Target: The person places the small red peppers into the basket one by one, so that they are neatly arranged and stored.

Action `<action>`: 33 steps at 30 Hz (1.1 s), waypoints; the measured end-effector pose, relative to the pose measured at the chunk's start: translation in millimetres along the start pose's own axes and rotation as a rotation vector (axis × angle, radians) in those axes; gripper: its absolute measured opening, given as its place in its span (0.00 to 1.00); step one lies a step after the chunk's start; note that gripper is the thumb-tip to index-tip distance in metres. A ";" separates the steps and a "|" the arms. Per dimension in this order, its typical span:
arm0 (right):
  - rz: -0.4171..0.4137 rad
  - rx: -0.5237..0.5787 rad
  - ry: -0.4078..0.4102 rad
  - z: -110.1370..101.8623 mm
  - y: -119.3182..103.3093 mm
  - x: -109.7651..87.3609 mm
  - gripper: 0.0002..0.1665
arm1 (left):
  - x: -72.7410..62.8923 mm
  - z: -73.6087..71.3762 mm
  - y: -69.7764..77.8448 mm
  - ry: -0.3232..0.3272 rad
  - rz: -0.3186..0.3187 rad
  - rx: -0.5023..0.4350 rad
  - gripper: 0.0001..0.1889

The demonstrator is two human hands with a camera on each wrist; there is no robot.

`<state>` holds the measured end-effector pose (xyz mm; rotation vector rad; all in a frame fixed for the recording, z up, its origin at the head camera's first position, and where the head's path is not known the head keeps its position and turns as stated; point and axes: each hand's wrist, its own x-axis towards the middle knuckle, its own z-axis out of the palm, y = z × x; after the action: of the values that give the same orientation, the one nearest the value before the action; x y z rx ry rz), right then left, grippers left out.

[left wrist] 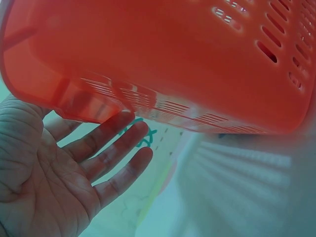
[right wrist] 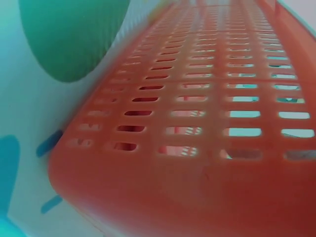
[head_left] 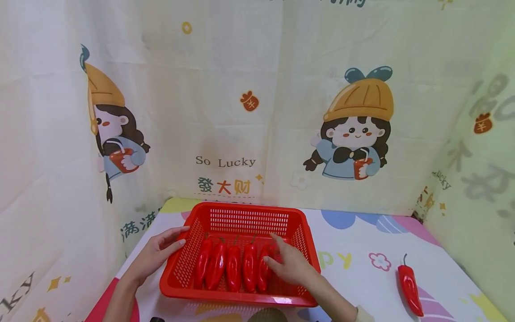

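Note:
A red plastic basket (head_left: 237, 297) with slotted walls stands on the table, and several glossy red chili peppers (head_left: 234, 268) lie side by side in it, stems toward the far wall. My left hand (head_left: 154, 252) is at the basket's left rim, fingertips right at the edge. In the left wrist view its fingers (left wrist: 118, 180) extend loosely beside the basket's outer wall. Over the right end of the row, inside the basket, my right hand (head_left: 291, 264) has its thumb and fingers spread and partly covers the rightmost pepper. The right wrist view shows only slotted basket wall (right wrist: 197, 187), without the hand.
One more red chili pepper (head_left: 409, 290) lies on the patterned tablecloth (head_left: 354, 268) at the right. A printed cloth backdrop (head_left: 273, 134) rises behind the table and along both sides. A small dark object (head_left: 157, 319) shows at the bottom edge.

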<state>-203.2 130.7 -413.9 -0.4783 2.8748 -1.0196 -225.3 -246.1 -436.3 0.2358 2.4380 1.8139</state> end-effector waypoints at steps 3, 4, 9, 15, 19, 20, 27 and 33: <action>-0.060 -0.007 0.115 -0.6 -2.1 -2.0 0.44 | -0.1 -0.4 -0.6 0.003 -0.006 -0.004 0.32; -0.070 -0.006 0.150 -1.3 -2.8 -3.7 0.43 | -0.2 -0.3 -0.7 0.001 -0.003 -0.002 0.32; -0.090 0.024 0.304 -5.8 -4.7 -14.7 0.37 | 0.0 0.1 -0.8 0.009 -0.011 0.008 0.32; -0.083 0.051 0.447 -11.1 -1.9 -30.3 0.30 | 0.4 -0.3 -0.2 0.017 -0.016 0.020 0.32; -0.049 0.050 0.497 -13.1 1.1 -38.2 0.28 | 0.2 0.0 0.0 0.010 -0.002 0.032 0.32; -0.044 0.045 0.505 -13.3 1.9 -39.6 0.27 | 0.3 0.1 0.0 0.010 -0.003 0.030 0.32; -0.034 0.056 0.541 -14.0 5.1 -48.7 0.25 | 0.0 0.8 -0.5 0.013 -0.031 0.000 0.32; -0.052 0.044 0.584 -14.6 8.7 -56.1 0.23 | -0.4 1.4 -0.5 0.007 -0.015 0.008 0.33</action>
<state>-154.5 163.1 -410.8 -0.2877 3.3342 -1.4336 -224.8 -245.0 -437.2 0.2112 2.4452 1.8029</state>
